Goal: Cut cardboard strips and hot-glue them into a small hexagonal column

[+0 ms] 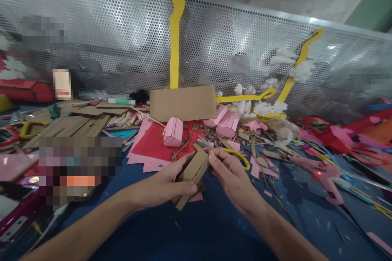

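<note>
Between my two hands is a small folded piece of brown cardboard (193, 168), held tilted above the blue table. My left hand (171, 181) is closed around its lower left side, thumb laid across the front. At its upper right end, the fingers of my right hand (225, 171) pinch the edge. Scissors with a yellow handle (241, 157) lie just behind my right hand, partly hidden by it. Beyond the hands, a small pink paper-covered box (173, 131) stands on red paper (150, 140), with pink sheets beneath.
A cardboard panel (183, 103) with a tall yellow hook-shaped strip (174, 49) stands at the back against a perforated metal screen (122, 28). A pink glue gun (321, 175) with a lit red light lies right. Cardboard sheets (70, 128) lie left; scraps litter the middle.
</note>
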Action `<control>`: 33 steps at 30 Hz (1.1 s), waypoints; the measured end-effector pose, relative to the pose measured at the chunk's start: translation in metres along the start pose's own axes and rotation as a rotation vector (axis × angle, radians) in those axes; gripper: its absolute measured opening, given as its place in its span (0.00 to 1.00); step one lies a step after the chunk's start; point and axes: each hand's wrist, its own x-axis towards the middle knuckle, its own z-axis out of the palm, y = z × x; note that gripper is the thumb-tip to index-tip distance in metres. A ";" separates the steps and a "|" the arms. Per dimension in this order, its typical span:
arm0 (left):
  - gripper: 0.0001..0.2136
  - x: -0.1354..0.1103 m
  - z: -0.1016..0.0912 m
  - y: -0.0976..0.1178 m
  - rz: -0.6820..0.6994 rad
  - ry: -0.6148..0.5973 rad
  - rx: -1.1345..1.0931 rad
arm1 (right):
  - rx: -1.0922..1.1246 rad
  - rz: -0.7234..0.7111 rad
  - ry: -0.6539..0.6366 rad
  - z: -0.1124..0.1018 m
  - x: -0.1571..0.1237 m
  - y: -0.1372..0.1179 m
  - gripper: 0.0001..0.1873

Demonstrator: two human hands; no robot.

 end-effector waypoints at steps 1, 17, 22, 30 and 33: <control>0.37 0.000 0.000 0.000 0.001 -0.005 0.003 | 0.003 0.004 -0.001 0.000 0.000 -0.001 0.16; 0.34 0.009 0.000 -0.012 0.111 0.236 0.293 | -0.050 -0.019 0.015 0.000 0.002 0.009 0.17; 0.32 0.007 0.003 -0.010 0.075 0.164 0.188 | -0.063 -0.018 0.007 -0.001 0.003 0.009 0.16; 0.30 0.002 0.006 -0.001 0.064 0.179 0.289 | -0.186 -0.083 -0.001 -0.002 0.004 0.008 0.16; 0.26 0.002 0.004 -0.004 0.103 0.206 0.403 | -0.324 -0.154 -0.027 -0.003 0.002 0.003 0.17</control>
